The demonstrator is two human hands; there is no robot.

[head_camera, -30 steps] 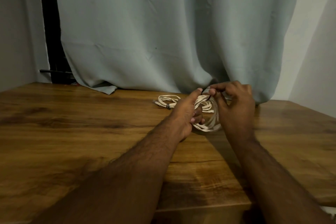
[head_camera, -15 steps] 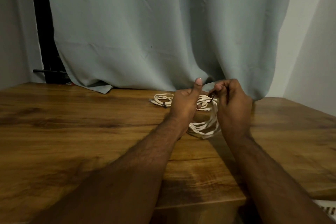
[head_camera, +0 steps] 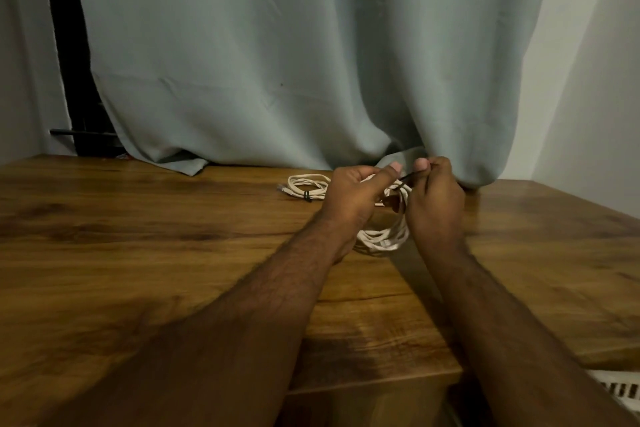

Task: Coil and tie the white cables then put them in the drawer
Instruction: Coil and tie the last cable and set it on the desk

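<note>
I see my left hand (head_camera: 349, 199) gripping the coil (head_camera: 382, 239) while my right hand (head_camera: 434, 204), at its 3 o'clock, pinches the dark tie (head_camera: 406, 177) above.

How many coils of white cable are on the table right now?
2. One tied coil lies on the table left of the hands; the other coil is held between both hands. More may be hidden.

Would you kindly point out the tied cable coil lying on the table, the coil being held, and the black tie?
Tied cable coil (head_camera: 306, 185): head view, its left loops.
Held cable coil (head_camera: 384, 239): head view, bottom loops.
Black tie (head_camera: 406, 177): head view, strand between the thumbs.
</note>
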